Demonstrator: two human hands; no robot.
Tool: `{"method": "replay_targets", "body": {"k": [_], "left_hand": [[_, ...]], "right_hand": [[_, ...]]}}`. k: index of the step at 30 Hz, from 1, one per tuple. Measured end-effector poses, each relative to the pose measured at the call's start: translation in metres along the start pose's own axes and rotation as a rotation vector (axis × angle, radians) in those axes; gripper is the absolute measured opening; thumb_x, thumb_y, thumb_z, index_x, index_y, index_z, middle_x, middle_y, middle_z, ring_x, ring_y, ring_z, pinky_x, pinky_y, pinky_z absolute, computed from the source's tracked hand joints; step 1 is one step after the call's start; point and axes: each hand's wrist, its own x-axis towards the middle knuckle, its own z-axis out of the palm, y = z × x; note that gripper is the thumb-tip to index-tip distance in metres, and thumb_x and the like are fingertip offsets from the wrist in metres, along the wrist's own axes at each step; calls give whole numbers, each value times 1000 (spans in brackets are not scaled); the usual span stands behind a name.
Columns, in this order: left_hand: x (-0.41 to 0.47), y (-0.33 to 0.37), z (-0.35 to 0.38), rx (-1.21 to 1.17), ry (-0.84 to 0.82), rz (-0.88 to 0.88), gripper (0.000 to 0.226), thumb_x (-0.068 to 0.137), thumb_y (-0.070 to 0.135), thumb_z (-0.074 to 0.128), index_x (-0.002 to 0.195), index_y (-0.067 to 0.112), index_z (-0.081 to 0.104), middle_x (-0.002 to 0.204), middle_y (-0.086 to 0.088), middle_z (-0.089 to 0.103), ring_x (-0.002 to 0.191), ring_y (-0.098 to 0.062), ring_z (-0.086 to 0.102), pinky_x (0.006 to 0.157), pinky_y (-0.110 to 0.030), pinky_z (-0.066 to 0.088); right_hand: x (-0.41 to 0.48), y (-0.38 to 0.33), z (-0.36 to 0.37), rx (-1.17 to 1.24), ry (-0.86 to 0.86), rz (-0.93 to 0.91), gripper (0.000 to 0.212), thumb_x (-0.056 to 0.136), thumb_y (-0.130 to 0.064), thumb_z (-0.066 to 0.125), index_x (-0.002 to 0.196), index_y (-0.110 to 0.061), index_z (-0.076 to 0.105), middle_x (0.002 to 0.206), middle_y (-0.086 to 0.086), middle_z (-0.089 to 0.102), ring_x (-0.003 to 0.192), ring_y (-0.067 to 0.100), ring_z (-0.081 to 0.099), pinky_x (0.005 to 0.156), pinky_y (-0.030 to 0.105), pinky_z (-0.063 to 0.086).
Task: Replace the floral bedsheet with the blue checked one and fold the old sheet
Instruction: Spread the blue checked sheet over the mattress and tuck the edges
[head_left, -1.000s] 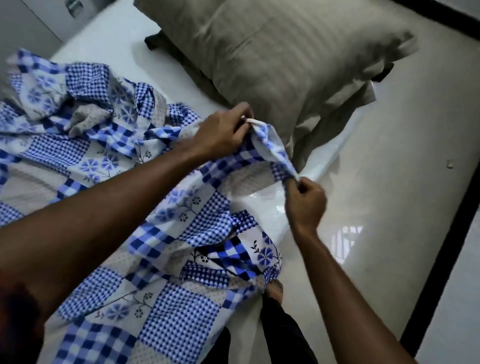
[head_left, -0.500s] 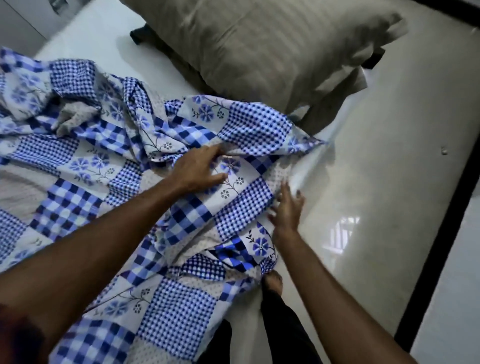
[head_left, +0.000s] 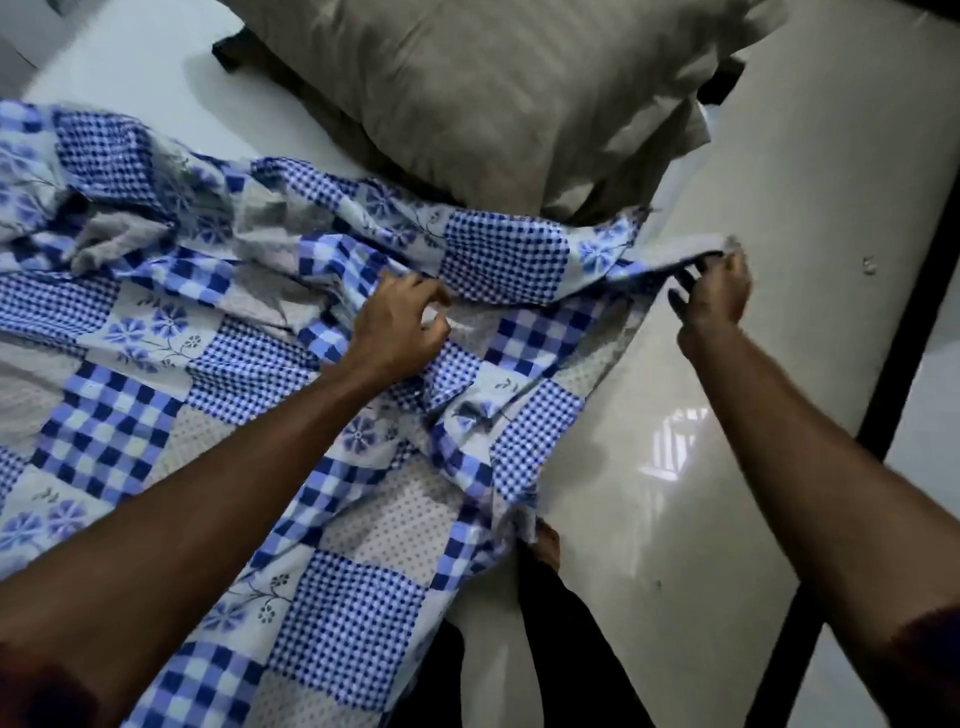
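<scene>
**Blue checked sheet (head_left: 504, 260) being spread toward the pillow end**

It lies rumpled across the left and near parts of the mattress (head_left: 649, 467), whose right side is bare and glossy. Its far right corner reaches the pillow (head_left: 493, 93), which sits at the mattress's far edge. The right hand (head_left: 714, 301) pinches the hem at that corner, lifted just off the mattress beside the pillow. The left hand (head_left: 400, 332) rests on the cloth further in, fingers curled; whether it grips a fold I cannot tell. No floral sheet shows, so the old one seems already off, and the step in hand looks like laying out the new one. Next, the held corner likely needs drawing out to the mattress's far right corner. The pillow may have to be lifted, and the bunched folds smoothed flat.
</scene>
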Motion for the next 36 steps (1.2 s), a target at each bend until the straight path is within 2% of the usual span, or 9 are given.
{"method": "replay_targets", "body": {"k": [6,10,15,17,21,25,29,33,36], "left_hand": [[5,-9,20,222,-315,-116,64,83,42,59,143,24,47,145,-5,46,128,-33,43,94,-49,50],[8,-4,22,156,-236,-84,46,88,35,61,130,17,59,133,-9,53,122,-32,45,92,-43,47],[1,-2,18,2,-37,-48,35,85,29,50,111,14,66,102,-8,57,101,-30,51,85,-39,41],[-2,-1,18,0,36,6,24,87,22,55,106,12,66,98,-7,56,95,-29,51,82,-37,40],[-7,4,22,76,124,72,12,83,16,60,94,10,62,90,-8,52,86,-27,47,70,-36,39],[-11,8,37,119,33,72,16,88,28,56,96,14,59,92,-6,52,90,-31,50,69,-44,44],[-10,10,58,272,-206,-17,44,97,48,45,126,18,56,126,-9,53,111,-36,48,82,-48,44],[9,14,67,320,-202,-10,55,96,53,29,129,17,53,133,-9,50,118,-34,46,86,-47,41],[31,11,70,369,-256,32,63,93,57,26,141,20,43,145,-9,44,128,-32,41,94,-49,42]], "right_hand": [[-98,91,7,-326,-1,115,73,76,-53,78,135,-24,47,115,3,64,96,24,62,85,31,50],[-137,143,8,-392,-366,353,57,75,-46,85,111,-16,52,95,4,62,77,23,61,72,39,51],[-97,107,1,-834,-431,-313,21,84,-39,72,87,-20,63,87,1,69,80,23,62,69,32,46],[-70,78,-3,-813,-304,-392,24,85,-33,71,73,-18,58,76,0,63,74,22,58,63,28,35],[2,35,-6,-410,130,-198,21,77,-32,60,92,-19,65,95,6,73,91,29,68,82,37,53],[8,22,5,-335,-17,-211,62,97,-22,53,156,-21,32,153,3,47,127,13,53,103,20,38],[-62,67,6,-555,-104,-425,65,85,-33,66,145,-15,49,146,15,49,133,30,46,111,38,37],[-120,109,7,-635,-201,-401,80,83,-42,78,150,-22,38,149,11,39,132,28,41,103,38,40],[-107,117,12,-661,-232,-346,67,83,-45,76,139,-21,49,137,8,51,124,28,50,93,35,45]]}}
